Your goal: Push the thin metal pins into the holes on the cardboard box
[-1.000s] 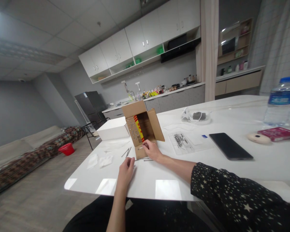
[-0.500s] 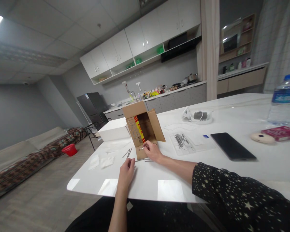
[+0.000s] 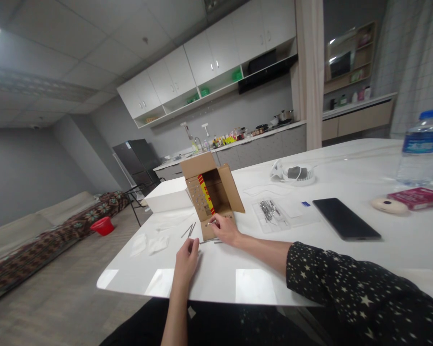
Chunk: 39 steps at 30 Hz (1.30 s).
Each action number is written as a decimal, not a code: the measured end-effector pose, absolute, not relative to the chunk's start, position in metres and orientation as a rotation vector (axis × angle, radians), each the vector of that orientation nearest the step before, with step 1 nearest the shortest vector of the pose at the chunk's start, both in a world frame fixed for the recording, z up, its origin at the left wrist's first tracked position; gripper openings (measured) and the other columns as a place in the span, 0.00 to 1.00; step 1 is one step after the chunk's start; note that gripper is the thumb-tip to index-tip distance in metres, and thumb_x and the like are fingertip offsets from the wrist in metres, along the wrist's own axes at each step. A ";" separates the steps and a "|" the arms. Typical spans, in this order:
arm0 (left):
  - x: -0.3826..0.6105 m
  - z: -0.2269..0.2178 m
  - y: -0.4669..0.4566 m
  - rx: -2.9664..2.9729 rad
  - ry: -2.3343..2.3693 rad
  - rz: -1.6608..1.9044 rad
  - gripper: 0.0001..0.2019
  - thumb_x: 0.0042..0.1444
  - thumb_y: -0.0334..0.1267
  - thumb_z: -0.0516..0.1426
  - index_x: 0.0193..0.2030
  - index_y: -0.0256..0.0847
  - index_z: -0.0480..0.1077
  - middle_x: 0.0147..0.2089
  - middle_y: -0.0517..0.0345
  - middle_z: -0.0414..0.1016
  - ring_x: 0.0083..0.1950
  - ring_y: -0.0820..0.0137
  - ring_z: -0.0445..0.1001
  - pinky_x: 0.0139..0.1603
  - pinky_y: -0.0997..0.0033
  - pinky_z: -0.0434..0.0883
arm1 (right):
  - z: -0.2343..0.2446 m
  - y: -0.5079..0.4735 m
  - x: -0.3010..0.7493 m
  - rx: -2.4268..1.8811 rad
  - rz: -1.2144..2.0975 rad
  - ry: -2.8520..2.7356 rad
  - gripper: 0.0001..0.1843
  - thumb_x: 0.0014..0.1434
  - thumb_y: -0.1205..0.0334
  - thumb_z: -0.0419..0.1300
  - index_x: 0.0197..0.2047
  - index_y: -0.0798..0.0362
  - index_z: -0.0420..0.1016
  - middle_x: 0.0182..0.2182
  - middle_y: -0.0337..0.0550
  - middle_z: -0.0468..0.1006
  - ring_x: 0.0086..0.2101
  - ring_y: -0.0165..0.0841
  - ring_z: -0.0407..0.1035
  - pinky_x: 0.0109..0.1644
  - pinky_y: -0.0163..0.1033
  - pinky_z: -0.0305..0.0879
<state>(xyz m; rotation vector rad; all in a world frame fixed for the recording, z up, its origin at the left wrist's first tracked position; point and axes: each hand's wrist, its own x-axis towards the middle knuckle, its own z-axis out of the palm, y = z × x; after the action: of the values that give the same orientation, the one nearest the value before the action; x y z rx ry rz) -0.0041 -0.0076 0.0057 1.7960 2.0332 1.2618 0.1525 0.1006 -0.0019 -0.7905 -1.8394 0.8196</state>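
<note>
A cardboard box (image 3: 216, 192) lies with its open mouth toward me and its flaps spread. Its left flap bears small shiny pieces and a red-and-yellow label strip (image 3: 206, 194). Over the lower flap (image 3: 207, 231) is my right hand (image 3: 225, 229), its fingertips pinched together among small shiny bits; what they hold is too small to name. My left hand (image 3: 187, 257) rests on the table just left of that flap, fingers curled, and whatever is inside them is hidden. Thin metal rods (image 3: 190, 229) lie beyond my left hand. A clear plastic case (image 3: 270, 216) of small metal pieces sits to the right.
On the white table (image 3: 220, 278), a black phone (image 3: 346, 218), a cream oval item (image 3: 388, 205), a dark red box (image 3: 418, 198) and a water bottle (image 3: 421, 149) stand right. A white box (image 3: 168, 194) and crumpled tissues (image 3: 158, 244) are left; a small white fan (image 3: 296, 174) lies behind.
My right hand has shifted slightly left over the lower flap, fingers still pinched. My left hand stays curled beside the flap. The whole view has moved a little.
</note>
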 end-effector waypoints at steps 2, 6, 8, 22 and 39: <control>-0.004 0.006 -0.008 1.787 2.040 1.258 0.18 0.58 0.53 0.50 0.27 0.41 0.65 0.25 0.61 0.69 0.30 0.69 0.68 0.34 0.71 0.64 | -0.002 0.101 0.152 -0.778 0.838 -1.831 0.07 0.56 0.65 0.52 0.37 0.51 0.71 0.19 0.32 0.68 0.23 0.29 0.62 0.28 0.33 0.53; -0.005 0.006 -0.008 1.767 2.059 1.238 0.18 0.59 0.53 0.49 0.28 0.41 0.65 0.26 0.61 0.69 0.31 0.69 0.68 0.34 0.72 0.64 | -0.003 0.103 0.151 -0.783 0.867 -1.804 0.07 0.55 0.65 0.53 0.36 0.51 0.71 0.19 0.32 0.67 0.22 0.28 0.62 0.27 0.33 0.53; -0.005 0.007 -0.009 1.767 2.063 1.243 0.18 0.59 0.52 0.49 0.28 0.41 0.65 0.26 0.61 0.69 0.31 0.70 0.68 0.34 0.72 0.64 | -0.003 0.103 0.151 -0.787 0.873 -1.794 0.07 0.55 0.65 0.53 0.36 0.51 0.71 0.19 0.32 0.67 0.22 0.28 0.62 0.27 0.33 0.53; -0.006 0.005 -0.008 1.748 2.079 1.254 0.18 0.58 0.52 0.49 0.28 0.41 0.65 0.26 0.61 0.69 0.31 0.68 0.68 0.35 0.70 0.64 | -0.002 0.103 0.150 -0.789 0.879 -1.775 0.06 0.54 0.65 0.53 0.34 0.51 0.70 0.19 0.33 0.69 0.23 0.29 0.63 0.28 0.33 0.55; -0.007 0.005 -0.008 1.762 2.106 1.214 0.15 0.59 0.49 0.49 0.30 0.41 0.66 0.29 0.59 0.72 0.34 0.67 0.69 0.38 0.70 0.63 | 0.001 0.086 0.157 -0.785 0.573 -2.093 0.09 0.57 0.65 0.53 0.39 0.48 0.72 0.27 0.36 0.76 0.29 0.31 0.69 0.31 0.34 0.55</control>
<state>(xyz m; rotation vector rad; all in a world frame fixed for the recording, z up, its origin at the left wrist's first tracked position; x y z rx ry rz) -0.0074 -0.0084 0.0051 1.7622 2.1060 1.2141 0.1570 0.0865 0.0012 -0.7850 -2.0932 0.5726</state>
